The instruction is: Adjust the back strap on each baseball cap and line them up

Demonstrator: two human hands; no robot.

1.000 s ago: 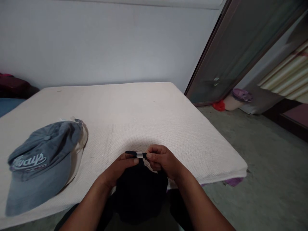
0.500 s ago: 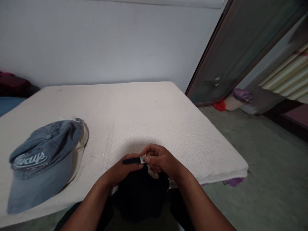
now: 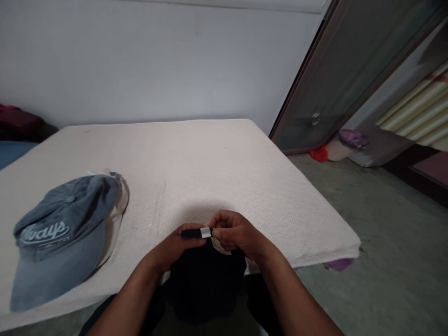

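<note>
A black cap (image 3: 208,284) hangs at the near edge of the bed, below my two hands. Its dark back strap (image 3: 191,233) carries a silver buckle (image 3: 206,232). My left hand (image 3: 175,245) is closed on the strap, with the fingers behind it and the thumb along its lower side. On the other side of the buckle, my right hand (image 3: 231,233) pinches the strap's end between thumb and finger. A blue-grey cap (image 3: 66,233) with white lettering lies to the left, on top of a cream cap (image 3: 117,224).
The white textured bed cover (image 3: 196,158) spreads out ahead to the wall (image 3: 157,60). Grey floor (image 3: 385,242) lies to the right, beside a sliding door (image 3: 322,88). A purple-rimmed bin (image 3: 350,140) and a red item (image 3: 318,154) stand near it.
The silver buckle now shows more fully between my hands, as my right fingers have shifted slightly right to the strap's end. The caps on the bed have not moved.
</note>
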